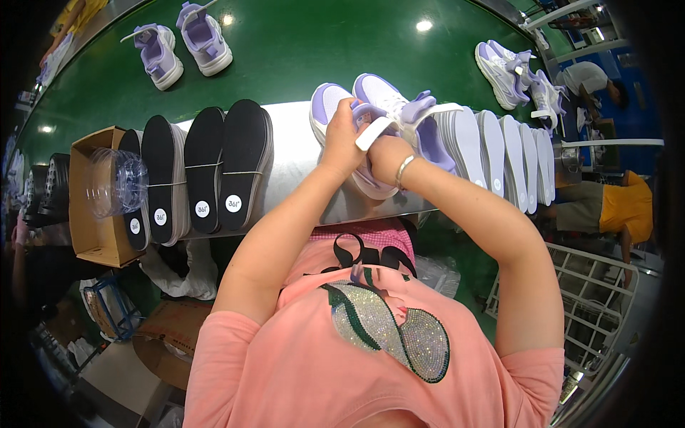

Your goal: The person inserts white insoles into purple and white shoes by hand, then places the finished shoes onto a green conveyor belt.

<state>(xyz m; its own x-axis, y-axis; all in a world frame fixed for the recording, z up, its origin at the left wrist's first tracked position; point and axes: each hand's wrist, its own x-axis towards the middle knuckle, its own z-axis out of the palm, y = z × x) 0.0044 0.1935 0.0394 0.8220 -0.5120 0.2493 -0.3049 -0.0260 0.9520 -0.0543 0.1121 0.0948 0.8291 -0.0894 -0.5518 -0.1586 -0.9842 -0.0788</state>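
A lavender-and-white sneaker (331,98) stands at the middle of the bench, toe pointing away from me. My left hand (341,141) is closed around the left side of its opening. My right hand (390,158) reaches into the opening near the heel, its fingers hidden inside the shoe. A white strap (375,132) sticks up between my hands. Against its right side rests the matching sneaker (378,91), its opening spread and its strap lying to the right; neither hand visibly grips it.
Black insole stacks (242,160), some banded, stand left on a metal plate (292,139); white insole stacks (467,146) stand right. A cardboard box (89,239) with clear plastic (118,182) is far left. More sneakers (205,39) sit across the green surface (307,43). Other people work at right.
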